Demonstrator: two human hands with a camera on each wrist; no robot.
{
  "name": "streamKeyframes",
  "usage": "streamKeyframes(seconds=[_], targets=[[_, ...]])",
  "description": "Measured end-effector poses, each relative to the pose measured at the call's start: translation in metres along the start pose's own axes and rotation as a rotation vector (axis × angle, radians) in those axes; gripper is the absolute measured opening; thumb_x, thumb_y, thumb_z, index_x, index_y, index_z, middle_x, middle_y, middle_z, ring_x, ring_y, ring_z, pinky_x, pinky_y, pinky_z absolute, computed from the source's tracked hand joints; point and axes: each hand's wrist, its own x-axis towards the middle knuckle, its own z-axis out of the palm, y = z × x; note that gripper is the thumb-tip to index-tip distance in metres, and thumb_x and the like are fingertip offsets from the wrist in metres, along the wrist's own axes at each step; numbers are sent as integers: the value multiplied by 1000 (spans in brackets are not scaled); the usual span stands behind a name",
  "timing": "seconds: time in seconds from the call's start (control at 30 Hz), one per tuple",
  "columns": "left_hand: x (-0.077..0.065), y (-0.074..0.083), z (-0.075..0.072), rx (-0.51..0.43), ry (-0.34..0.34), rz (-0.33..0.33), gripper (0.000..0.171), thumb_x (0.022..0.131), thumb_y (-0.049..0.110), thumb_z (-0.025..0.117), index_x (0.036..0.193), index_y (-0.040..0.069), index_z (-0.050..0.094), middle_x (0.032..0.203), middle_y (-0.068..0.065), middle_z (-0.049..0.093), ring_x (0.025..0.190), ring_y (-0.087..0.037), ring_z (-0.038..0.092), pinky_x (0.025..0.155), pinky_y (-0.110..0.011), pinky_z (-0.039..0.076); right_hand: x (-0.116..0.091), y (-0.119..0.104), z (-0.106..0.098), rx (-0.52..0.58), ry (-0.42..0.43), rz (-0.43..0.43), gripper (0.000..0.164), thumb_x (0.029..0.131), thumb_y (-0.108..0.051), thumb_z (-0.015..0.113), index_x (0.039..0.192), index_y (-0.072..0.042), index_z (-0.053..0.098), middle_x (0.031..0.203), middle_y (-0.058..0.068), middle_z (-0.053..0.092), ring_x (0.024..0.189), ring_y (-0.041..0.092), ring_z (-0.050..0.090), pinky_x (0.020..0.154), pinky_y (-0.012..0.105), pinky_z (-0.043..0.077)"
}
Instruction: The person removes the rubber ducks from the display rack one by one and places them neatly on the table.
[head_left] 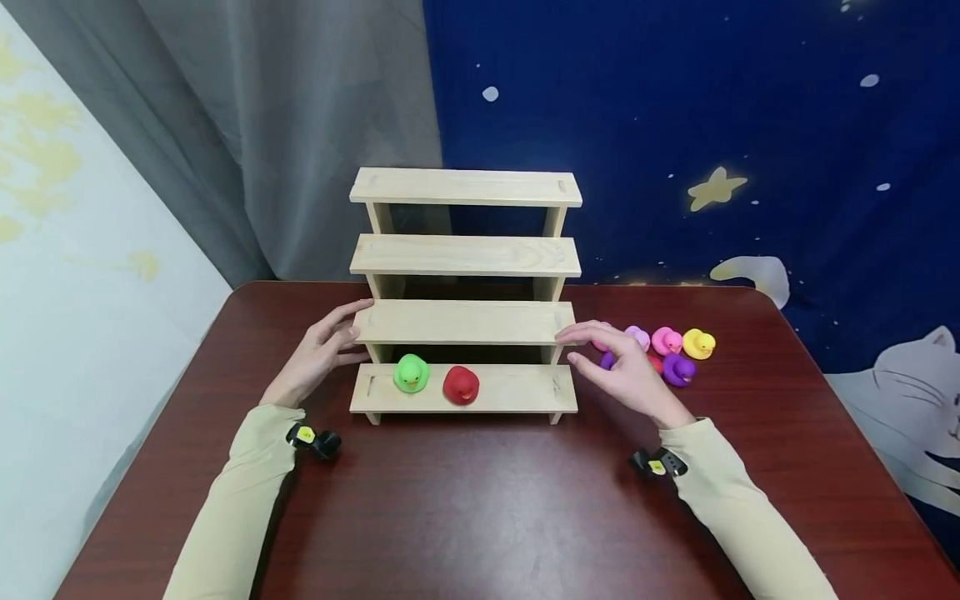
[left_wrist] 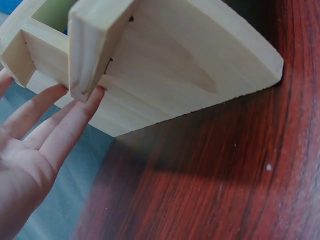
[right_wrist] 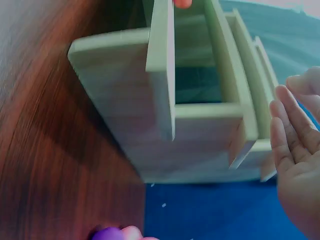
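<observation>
A pale wooden four-tier stepped rack [head_left: 465,322] stands at the back middle of the table. A green rubber duck [head_left: 410,374] and a red rubber duck [head_left: 461,385] sit on its lowest step. My left hand [head_left: 313,357] is at the rack's left side; in the left wrist view, extended fingertips [left_wrist: 99,93] touch the wood by a step's end. At the right end of the second step from the bottom is my right hand [head_left: 628,371], fingers loosely extended and holding nothing. Whether it touches the rack, I cannot tell.
Several rubber ducks cluster on the table right of the rack, partly behind my right hand: a yellow duck [head_left: 699,343], a pink duck [head_left: 667,341], a purple duck [head_left: 678,370] and others. The dark red-brown table [head_left: 480,508] backs onto grey and blue star-patterned curtains [head_left: 645,125].
</observation>
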Motion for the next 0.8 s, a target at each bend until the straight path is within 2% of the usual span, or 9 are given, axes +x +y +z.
streamKeyframes(seconds=[0.1, 0.17, 0.5, 0.8], targets=[[0, 0, -1, -13, -12, 12, 46, 104, 19, 46, 149, 13, 39, 140, -15, 41, 113, -20, 57, 85, -38, 53, 1, -4, 7, -4, -18, -72, 29, 81, 17, 65, 107, 5, 67, 109, 17, 65, 109, 24, 56, 99, 25, 39], [1, -1, -1, -28, -15, 16, 45, 104, 18, 46, 148, 13, 39, 140, -15, 40, 113, -20, 57, 85, -39, 53, 3, -6, 11, 0, -39, -84, 30, 81, 17, 65, 108, 3, 68, 110, 16, 65, 109, 24, 57, 99, 24, 39], [2, -1, 1, -49, -29, 17, 45, 104, 16, 44, 149, 13, 38, 142, -14, 38, 112, -19, 58, 85, -38, 52, 11, -6, 34, 49, -102, -84, 26, 84, 13, 65, 109, 6, 66, 111, 17, 65, 108, 26, 59, 95, 29, 44], [1, -1, 2, -24, -18, 4, 44, 104, 16, 39, 149, 14, 39, 143, -13, 37, 113, -18, 57, 86, -39, 52, 17, 15, 61, 51, -164, -31, 26, 87, -1, 69, 113, -2, 68, 110, 10, 68, 105, 16, 60, 92, 37, 47]])
